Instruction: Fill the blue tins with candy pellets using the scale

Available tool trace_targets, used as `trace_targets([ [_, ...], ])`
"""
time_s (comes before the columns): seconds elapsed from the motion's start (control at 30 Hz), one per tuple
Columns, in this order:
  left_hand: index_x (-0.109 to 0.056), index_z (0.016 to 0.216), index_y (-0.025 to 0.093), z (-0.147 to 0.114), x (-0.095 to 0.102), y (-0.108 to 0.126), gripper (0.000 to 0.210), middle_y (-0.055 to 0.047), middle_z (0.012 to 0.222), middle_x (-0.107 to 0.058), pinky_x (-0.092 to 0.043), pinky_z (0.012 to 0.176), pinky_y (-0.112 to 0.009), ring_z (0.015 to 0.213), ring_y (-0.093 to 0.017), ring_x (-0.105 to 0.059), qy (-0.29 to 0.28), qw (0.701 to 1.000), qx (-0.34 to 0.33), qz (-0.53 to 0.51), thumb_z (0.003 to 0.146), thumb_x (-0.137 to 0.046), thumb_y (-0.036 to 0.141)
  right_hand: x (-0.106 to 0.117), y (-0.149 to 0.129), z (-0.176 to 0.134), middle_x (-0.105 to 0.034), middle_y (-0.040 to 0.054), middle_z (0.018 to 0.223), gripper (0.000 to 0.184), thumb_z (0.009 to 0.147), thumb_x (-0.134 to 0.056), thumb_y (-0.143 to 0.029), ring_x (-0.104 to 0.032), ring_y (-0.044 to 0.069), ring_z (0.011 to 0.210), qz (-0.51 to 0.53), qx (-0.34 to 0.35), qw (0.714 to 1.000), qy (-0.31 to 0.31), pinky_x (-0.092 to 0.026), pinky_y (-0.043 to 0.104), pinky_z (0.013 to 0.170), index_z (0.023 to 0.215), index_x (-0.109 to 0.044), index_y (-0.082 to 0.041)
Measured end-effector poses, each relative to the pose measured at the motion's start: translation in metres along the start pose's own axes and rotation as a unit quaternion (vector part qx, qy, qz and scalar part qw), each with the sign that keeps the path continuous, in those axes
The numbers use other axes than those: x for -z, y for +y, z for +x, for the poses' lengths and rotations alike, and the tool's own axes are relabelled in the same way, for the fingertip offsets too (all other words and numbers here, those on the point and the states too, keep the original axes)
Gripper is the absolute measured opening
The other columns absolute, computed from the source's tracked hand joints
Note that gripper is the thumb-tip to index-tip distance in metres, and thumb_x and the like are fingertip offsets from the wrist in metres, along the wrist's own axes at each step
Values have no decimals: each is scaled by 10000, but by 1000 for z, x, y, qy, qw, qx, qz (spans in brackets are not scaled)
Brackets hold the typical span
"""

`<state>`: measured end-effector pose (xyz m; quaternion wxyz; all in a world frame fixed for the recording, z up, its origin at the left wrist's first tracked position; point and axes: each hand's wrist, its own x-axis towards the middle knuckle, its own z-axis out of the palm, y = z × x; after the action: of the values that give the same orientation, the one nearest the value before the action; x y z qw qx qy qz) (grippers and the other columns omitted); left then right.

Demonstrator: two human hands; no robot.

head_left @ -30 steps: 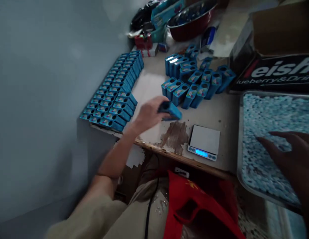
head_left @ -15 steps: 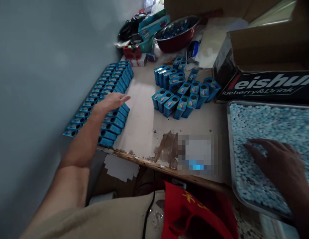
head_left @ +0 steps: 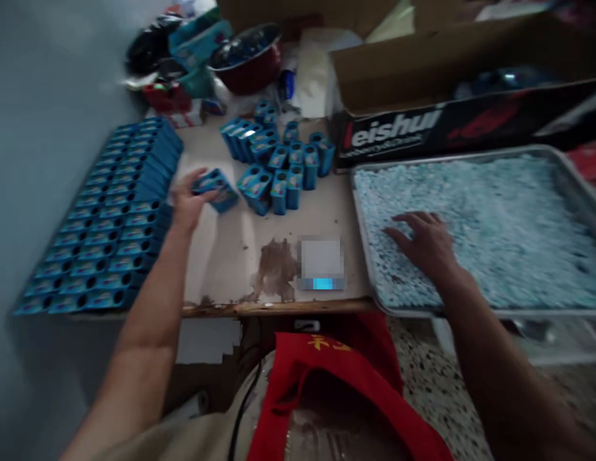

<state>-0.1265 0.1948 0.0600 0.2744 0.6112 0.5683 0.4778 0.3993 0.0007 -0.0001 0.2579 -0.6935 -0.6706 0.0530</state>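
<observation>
My left hand (head_left: 189,198) has thumb and fingers around small blue boxes (head_left: 223,192) with round dark holes in their tops; how many it grips is unclear. To its left, packed rows of the same blue boxes (head_left: 100,237) stand along the wall. A looser group of blue boxes (head_left: 295,173) stands to the right of the held ones. My right hand (head_left: 425,246) lies over small pale-blue and white pellets (head_left: 499,224) in a metal tray (head_left: 369,275). Its fingers are apart, and no single thing shows in its grasp.
Behind the tray stands a large open carton (head_left: 388,131) with dark printed sides. A red bowl (head_left: 249,70) of blue items and assorted bags sit at the back left. A pixelated patch (head_left: 321,259) covers something near the worn wooden table edge (head_left: 278,307).
My left hand has moved from above the left rows to the loose group and closed on blue boxes there. The view has swung right; my right hand stays over the pellets.
</observation>
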Motion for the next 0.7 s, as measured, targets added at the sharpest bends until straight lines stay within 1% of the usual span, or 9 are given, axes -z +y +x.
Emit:
trace_targets([
  [0.07,-728,1099,348,-14,21,13,911,76,1101,-805,-585,1149,-675,1228,-329,-734,53,998,-13,8,404,-1115,791,6,3,5,-810,215,1307,360,1051,-649,-543,-716,468,1294,36,0,999,15,-536,674,1191,1204,-802,-255],
  [0.17,-776,1215,370,-58,34,44,771,75,1203,-821,-597,1159,-706,1232,-362,-748,86,993,-67,33,594,-1103,689,13,11,8,-795,191,1302,376,1083,-646,-541,-741,430,1217,49,-33,997,46,-582,641,1132,1278,-791,-255],
  [0.2,-776,1270,374,-77,30,56,755,68,1232,-824,-613,1152,-702,1246,-369,-755,48,995,-70,46,643,-1095,646,14,13,7,-790,196,1307,400,1085,-652,-544,-740,437,1213,39,-40,997,46,-591,646,1114,1316,-786,-246],
  [0.27,-804,1245,351,-117,7,80,669,18,1204,-839,-675,1051,-680,1141,-362,-790,-10,996,-81,38,701,-1072,634,14,14,7,-775,213,1366,464,1068,-695,-537,-720,464,1275,9,-25,999,21,-583,668,1130,1407,-763,-228],
  [0.37,-833,1256,278,-160,-52,102,480,-64,1260,-848,-714,1061,-574,1139,-328,-813,-158,981,-113,-11,862,-988,505,7,8,12,-718,214,1552,531,1060,-715,-456,-648,485,1448,-23,62,997,-51,-534,705,1216,1542,-697,-233],
  [0.43,-825,1318,251,-172,-91,107,409,-87,1299,-843,-711,1100,-496,1186,-303,-821,-231,965,-122,-33,929,-919,334,1,-1,19,-657,193,1666,545,1071,-661,-359,-588,463,1549,-27,131,986,-102,-500,705,1268,1604,-648,-246],
  [0.5,-810,1370,255,-175,-118,105,435,-85,1322,-838,-697,1141,-470,1228,-289,-824,-276,951,-131,-39,943,-874,205,-4,-9,26,-608,194,1727,599,1047,-605,-251,-539,431,1614,-31,175,974,-142,-478,674,1302,1645,-599,-217],
  [0.6,-773,1470,295,-173,-126,96,594,-90,1453,-797,-616,1280,-512,1393,-299,-773,-317,933,-168,-33,915,-875,106,-6,-16,29,-623,234,1687,578,1036,-560,-203,-556,437,1573,-67,189,965,-169,-496,628,1262,1610,-608,-147],
  [0.7,-756,1515,330,-174,-101,83,690,-99,1583,-732,-516,1381,-574,1534,-327,-684,-306,934,-184,-27,876,-957,162,4,-15,22,-709,250,1497,404,1072,-581,-267,-627,474,1388,-146,201,949,-195,-523,597,1129,1434,-714,-145],
])
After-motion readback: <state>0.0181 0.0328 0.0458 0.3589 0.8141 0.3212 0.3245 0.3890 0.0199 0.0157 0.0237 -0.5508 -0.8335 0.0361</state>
